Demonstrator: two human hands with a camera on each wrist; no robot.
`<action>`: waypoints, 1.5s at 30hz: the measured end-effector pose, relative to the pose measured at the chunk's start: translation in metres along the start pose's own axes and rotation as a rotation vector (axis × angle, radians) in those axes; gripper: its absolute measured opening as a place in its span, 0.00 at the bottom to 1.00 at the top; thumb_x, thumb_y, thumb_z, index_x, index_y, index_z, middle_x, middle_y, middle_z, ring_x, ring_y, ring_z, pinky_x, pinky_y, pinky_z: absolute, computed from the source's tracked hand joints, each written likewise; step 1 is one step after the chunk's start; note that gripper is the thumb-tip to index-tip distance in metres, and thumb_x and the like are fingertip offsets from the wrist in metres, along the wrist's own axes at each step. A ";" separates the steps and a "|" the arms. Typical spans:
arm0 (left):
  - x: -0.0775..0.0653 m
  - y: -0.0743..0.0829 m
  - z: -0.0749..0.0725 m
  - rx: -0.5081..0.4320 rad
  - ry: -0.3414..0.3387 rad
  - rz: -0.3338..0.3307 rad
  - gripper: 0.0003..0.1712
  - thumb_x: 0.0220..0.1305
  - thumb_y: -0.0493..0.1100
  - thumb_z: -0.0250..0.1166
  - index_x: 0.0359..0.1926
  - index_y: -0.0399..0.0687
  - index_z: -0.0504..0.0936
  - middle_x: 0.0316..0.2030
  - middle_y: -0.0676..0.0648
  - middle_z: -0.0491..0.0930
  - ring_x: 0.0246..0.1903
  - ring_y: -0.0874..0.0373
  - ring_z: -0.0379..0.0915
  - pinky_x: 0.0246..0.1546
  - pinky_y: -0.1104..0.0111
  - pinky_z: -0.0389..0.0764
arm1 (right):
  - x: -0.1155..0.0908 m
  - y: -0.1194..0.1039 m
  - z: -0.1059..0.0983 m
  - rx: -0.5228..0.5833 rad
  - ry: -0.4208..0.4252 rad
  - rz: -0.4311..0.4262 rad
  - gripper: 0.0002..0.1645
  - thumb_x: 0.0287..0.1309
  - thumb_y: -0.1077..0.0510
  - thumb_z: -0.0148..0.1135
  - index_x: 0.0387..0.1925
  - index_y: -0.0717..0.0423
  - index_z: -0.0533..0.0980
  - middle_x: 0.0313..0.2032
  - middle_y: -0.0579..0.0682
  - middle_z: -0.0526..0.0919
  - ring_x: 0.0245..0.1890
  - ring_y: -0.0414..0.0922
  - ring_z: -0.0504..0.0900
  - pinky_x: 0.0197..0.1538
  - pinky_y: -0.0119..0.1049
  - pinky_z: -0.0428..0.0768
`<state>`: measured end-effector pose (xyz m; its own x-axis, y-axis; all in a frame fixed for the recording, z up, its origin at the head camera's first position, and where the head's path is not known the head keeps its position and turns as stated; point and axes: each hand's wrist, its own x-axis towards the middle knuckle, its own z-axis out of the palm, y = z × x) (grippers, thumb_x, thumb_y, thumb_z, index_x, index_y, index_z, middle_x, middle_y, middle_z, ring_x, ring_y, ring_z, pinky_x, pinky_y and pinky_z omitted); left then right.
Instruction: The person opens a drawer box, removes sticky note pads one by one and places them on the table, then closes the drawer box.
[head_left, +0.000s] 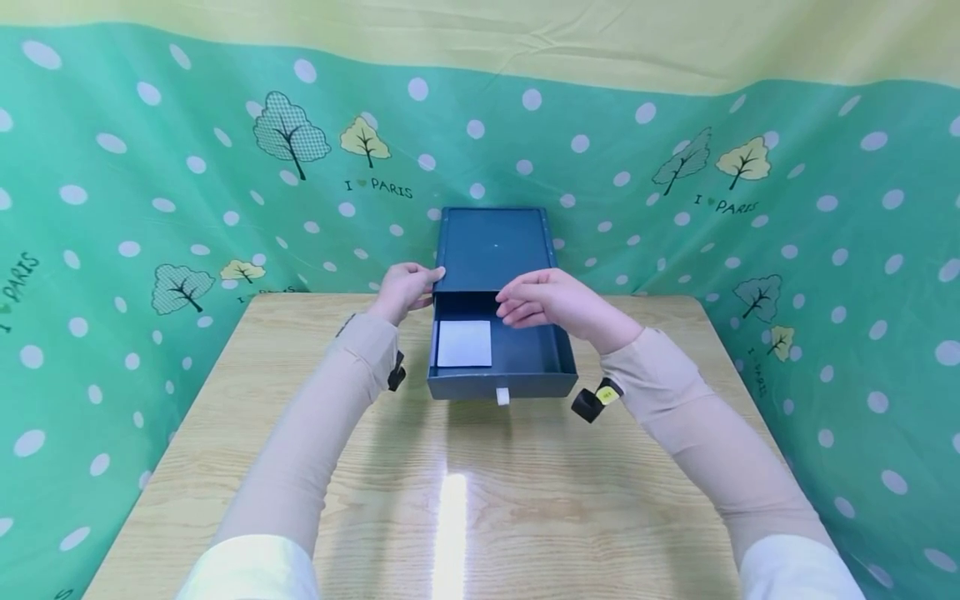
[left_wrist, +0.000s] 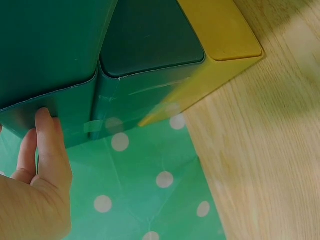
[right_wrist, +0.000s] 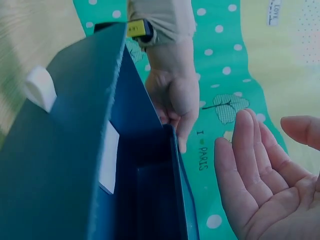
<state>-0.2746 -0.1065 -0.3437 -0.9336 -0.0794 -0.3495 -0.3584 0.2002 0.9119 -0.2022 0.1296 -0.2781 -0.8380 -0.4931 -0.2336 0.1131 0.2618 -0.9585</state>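
A dark blue-green drawer (head_left: pixel 504 385) is pulled out from its box (head_left: pixel 495 250) at the far side of the table. A flat white square (head_left: pixel 465 343), like a paper pad, lies in the drawer's left part. My left hand (head_left: pixel 405 290) touches the box's left side, thumb at the top edge; in the left wrist view, its fingers (left_wrist: pixel 50 145) press fairly straight against the side wall. Over the drawer's right rear part hovers my right hand (head_left: pixel 542 298), fingers loosely bent and holding nothing. A white pull tab (right_wrist: pixel 41 89) sticks out of the drawer front.
Beneath the top section, the left wrist view shows another green section (left_wrist: pixel 155 40) and a yellow one (left_wrist: pixel 225 30). A dotted green curtain (head_left: pixel 225 150) hangs behind and beside the wooden table (head_left: pixel 570 508). Dark wrist cameras (head_left: pixel 588 406) hang below the wrists.
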 end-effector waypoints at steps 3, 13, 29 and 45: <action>0.001 0.000 0.001 -0.005 0.001 -0.001 0.14 0.64 0.49 0.63 0.32 0.45 0.71 0.57 0.44 0.70 0.57 0.49 0.69 0.54 0.62 0.80 | 0.004 -0.002 -0.003 -0.009 0.007 0.007 0.19 0.69 0.59 0.48 0.51 0.71 0.73 0.39 0.56 0.84 0.35 0.42 0.84 0.50 0.37 0.84; 0.001 -0.001 0.001 -0.002 0.004 0.001 0.14 0.64 0.49 0.63 0.33 0.45 0.72 0.55 0.44 0.70 0.56 0.50 0.69 0.54 0.63 0.80 | 0.023 -0.007 -0.007 -0.080 -0.009 0.030 0.23 0.70 0.56 0.48 0.56 0.71 0.70 0.46 0.64 0.81 0.40 0.44 0.84 0.52 0.39 0.82; 0.000 -0.004 -0.002 0.000 0.010 0.009 0.13 0.64 0.49 0.63 0.34 0.45 0.73 0.45 0.48 0.70 0.49 0.53 0.70 0.52 0.64 0.81 | 0.059 -0.004 0.005 -0.359 -0.081 0.113 0.22 0.66 0.54 0.54 0.56 0.64 0.74 0.48 0.60 0.82 0.45 0.47 0.83 0.52 0.37 0.82; -0.001 -0.002 0.000 -0.005 0.000 0.009 0.14 0.64 0.49 0.62 0.34 0.44 0.72 0.49 0.46 0.70 0.52 0.52 0.70 0.54 0.63 0.80 | 0.065 0.001 0.023 -0.636 -0.119 0.389 0.20 0.63 0.49 0.56 0.45 0.62 0.78 0.38 0.54 0.84 0.39 0.46 0.83 0.42 0.36 0.85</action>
<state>-0.2732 -0.1070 -0.3454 -0.9367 -0.0776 -0.3415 -0.3501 0.1959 0.9160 -0.2444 0.0790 -0.2980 -0.7334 -0.3439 -0.5864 0.0291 0.8459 -0.5325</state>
